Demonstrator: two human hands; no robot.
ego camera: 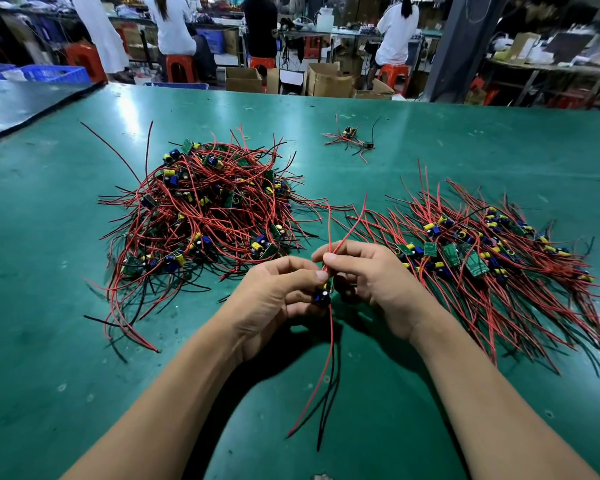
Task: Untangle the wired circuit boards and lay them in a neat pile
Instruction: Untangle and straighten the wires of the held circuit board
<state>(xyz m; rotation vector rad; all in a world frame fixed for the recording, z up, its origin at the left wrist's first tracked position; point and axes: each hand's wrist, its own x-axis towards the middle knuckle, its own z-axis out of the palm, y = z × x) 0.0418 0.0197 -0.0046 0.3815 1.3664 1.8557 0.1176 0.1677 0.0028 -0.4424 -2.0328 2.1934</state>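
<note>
A small circuit board with blue and yellow parts and thin red and black wires (323, 293) is held above the green counter (430, 133), in the middle of its near half. The left hand (278, 296) grips the board itself, with fingers curled round it. The right hand (371, 275) pinches the red wires just above the board, between the thumb and the first fingers. Two red wires rise from this pinch toward the far edge, and one red and some black wires hang down toward the near edge.

On the left half of the counter lies a big tangled heap of such boards and wires (205, 209). On the right half lies a flatter pile (482, 251), with the boards in a row and the wires running mostly one way. Near the far edge rests a small loose bunch of boards and wires (352, 137), well apart from both.

Beyond the counter, people sit on red plastic stools (181, 65) beside brown cardboard boxes (326, 79).
</note>
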